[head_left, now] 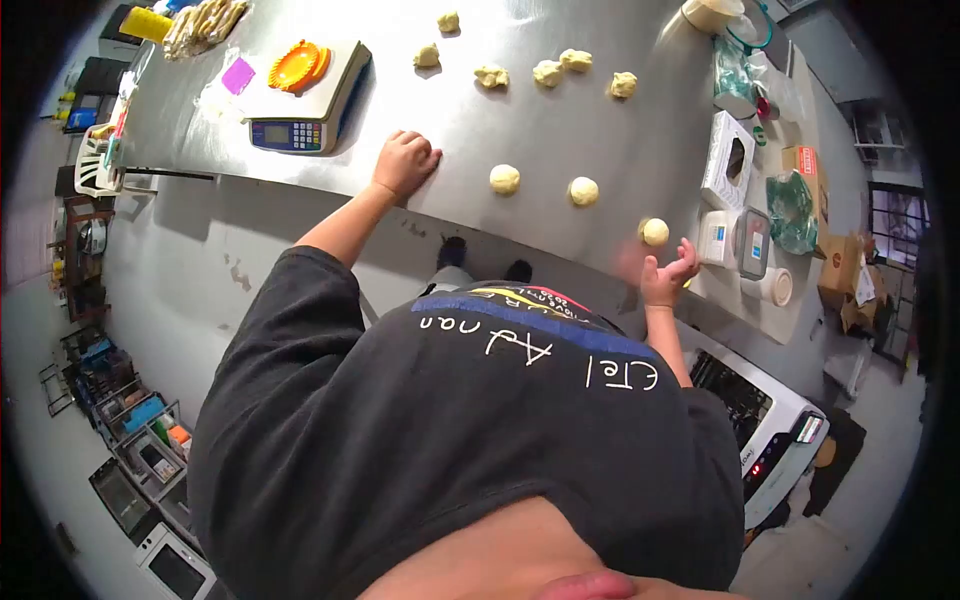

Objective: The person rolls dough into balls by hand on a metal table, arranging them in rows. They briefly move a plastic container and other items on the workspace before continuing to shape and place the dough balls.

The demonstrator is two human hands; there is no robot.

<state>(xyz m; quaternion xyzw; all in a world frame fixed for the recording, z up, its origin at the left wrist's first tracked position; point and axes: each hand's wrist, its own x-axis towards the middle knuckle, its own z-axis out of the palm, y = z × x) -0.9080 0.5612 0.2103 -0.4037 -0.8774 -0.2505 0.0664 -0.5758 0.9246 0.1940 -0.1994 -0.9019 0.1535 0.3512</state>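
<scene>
My left hand [407, 165] rests on the steel table [440, 120] near its front edge, fingers curled downward; whatever is under the palm, if anything, is hidden. My right hand [670, 277] is raised at the table's front right, fingers apart with nothing in them. Just beyond it sits a smooth dough ball [655, 232]. Two more smooth balls, a middle one [584, 191] and a left one [505, 179], lie between my hands. Several rough dough lumps [491, 76] are scattered farther back. Left of my left hand stands a digital scale [290, 136] bearing orange round moulds [297, 66].
Along the right side are a white box [727, 160], plastic tubs [718, 238] and a carton [803, 170]. A purple square [238, 76] lies left of the scale. At the back left is a bundle in plastic [203, 27]. A white appliance [785, 440] stands at my right.
</scene>
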